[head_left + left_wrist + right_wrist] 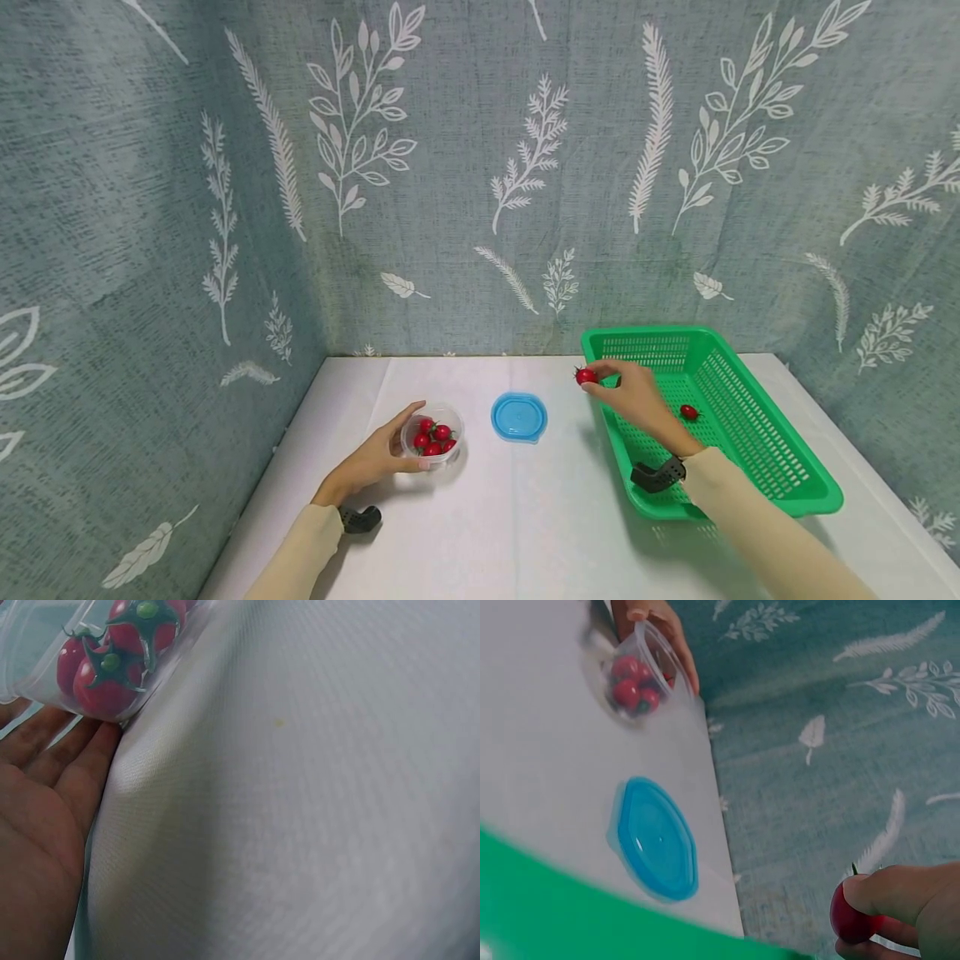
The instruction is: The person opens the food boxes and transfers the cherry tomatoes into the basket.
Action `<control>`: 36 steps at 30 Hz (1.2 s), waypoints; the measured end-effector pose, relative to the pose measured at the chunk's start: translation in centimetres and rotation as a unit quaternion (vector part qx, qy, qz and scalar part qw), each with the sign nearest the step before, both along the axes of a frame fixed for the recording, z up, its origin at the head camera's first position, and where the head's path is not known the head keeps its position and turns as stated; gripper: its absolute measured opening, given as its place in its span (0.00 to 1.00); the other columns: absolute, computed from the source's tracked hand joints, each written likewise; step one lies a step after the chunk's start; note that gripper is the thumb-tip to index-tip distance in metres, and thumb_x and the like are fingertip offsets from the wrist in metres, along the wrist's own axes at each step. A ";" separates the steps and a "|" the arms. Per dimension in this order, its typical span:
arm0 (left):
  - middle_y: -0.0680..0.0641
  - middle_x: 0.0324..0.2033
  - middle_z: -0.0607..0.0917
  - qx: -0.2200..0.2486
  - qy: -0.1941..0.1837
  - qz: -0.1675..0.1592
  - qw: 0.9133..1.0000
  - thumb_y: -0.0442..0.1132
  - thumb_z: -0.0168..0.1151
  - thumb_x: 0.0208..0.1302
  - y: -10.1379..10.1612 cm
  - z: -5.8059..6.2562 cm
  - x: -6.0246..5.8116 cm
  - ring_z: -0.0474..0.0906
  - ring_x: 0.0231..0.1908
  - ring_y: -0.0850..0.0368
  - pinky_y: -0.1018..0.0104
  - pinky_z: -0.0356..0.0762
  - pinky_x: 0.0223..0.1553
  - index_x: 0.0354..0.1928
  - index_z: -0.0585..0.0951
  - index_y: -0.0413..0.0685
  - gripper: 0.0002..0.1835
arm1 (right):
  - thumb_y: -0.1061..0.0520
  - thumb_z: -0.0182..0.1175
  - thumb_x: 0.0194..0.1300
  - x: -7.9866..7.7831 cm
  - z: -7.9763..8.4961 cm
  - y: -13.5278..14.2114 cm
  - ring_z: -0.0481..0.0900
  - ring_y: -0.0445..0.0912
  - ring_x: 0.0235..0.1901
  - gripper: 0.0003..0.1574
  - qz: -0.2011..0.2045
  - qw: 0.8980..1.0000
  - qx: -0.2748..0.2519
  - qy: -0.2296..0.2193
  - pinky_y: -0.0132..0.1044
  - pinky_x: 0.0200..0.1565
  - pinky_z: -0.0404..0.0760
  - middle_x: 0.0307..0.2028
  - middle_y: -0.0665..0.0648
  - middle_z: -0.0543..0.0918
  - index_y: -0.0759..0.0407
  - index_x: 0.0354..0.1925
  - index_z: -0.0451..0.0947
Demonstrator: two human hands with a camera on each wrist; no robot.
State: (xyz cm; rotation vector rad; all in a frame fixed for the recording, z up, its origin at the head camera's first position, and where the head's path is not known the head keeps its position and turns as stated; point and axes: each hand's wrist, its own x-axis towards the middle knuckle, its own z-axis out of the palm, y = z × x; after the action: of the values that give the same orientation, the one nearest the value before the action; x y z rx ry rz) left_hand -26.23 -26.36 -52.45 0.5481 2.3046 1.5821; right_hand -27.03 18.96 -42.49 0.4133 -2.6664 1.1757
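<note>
My right hand [633, 396] pinches a cherry tomato [586, 377] between thumb and fingertips, above the left rim of a green basket [621, 467]. The green calyx on this tomato shows in the right wrist view. My left hand [381, 454] is curved round a small clear plastic tub [459, 417], thumb on the near side and fingers on the far side. Several cherry tomatoes [432, 450] with green calyxes lie inside the tub. One more cherry tomato [688, 412] lies on the basket floor, just right of my right forearm.
Between the tub and the basket, a blue lid [519, 417] lies flat on the white tabletop [487, 533]. Patterned grey-green cloth [450, 167] rises behind the table and along its left side. The basket's slotted walls stand up around its floor.
</note>
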 end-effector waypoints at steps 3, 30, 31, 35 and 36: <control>0.45 0.80 0.54 0.002 -0.002 -0.001 1.000 0.43 0.79 0.59 -0.1 -0.1 -0.1 0.51 0.78 0.44 0.42 0.55 0.73 0.83 0.51 0.59 0.58 | 0.54 0.71 0.67 0.1 0.0 0.8 0.80 0.49 0.33 0.19 -0.003 1.000 0.003 -0.005 0.40 0.30 0.78 0.45 0.59 0.88 0.60 0.53 0.85; 0.45 0.81 0.51 0.010 -0.004 -0.004 1.000 0.42 0.79 0.58 -0.1 0.1 0.1 0.46 0.79 0.45 0.42 0.54 0.73 0.83 0.50 0.60 0.58 | 0.51 0.69 0.69 1.0 -0.7 5.2 0.84 0.57 0.40 0.22 -0.062 0.996 0.050 -0.049 0.42 0.25 0.77 0.49 0.67 0.86 0.65 0.54 0.83; 0.45 0.80 0.51 0.011 -0.003 -0.005 1.000 0.42 0.79 0.58 -0.1 0.0 0.0 0.47 0.79 0.45 0.43 0.54 0.73 0.83 0.50 0.59 0.58 | 0.50 0.68 0.69 1.0 -0.8 5.4 0.83 0.56 0.37 0.23 -0.062 0.995 0.052 -0.053 0.42 0.24 0.77 0.49 0.68 0.85 0.65 0.54 0.83; 0.44 0.80 0.51 0.011 -0.003 -0.005 1.000 0.42 0.79 0.59 -0.1 -0.1 0.0 0.47 0.79 0.44 0.42 0.53 0.73 0.83 0.50 0.59 0.58 | 0.51 0.68 0.70 0.9 -0.9 5.7 0.81 0.52 0.31 0.22 -0.062 0.994 0.058 -0.063 0.42 0.24 0.75 0.51 0.70 0.85 0.65 0.54 0.82; 0.44 0.81 0.51 0.010 -0.005 -0.004 1.000 0.42 0.79 0.59 -0.1 -0.2 0.0 0.46 0.79 0.43 0.41 0.53 0.73 0.83 0.51 0.60 0.58 | 0.51 0.68 0.70 0.9 -1.0 5.8 0.81 0.51 0.30 0.22 -0.061 0.994 0.061 -0.064 0.42 0.25 0.75 0.51 0.70 0.84 0.65 0.54 0.82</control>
State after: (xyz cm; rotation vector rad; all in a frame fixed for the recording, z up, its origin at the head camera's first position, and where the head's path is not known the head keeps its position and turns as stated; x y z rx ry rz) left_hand -26.22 -26.45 -52.60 0.5532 2.2794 1.6026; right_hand -26.14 24.72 -43.45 0.1960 -2.8366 1.0411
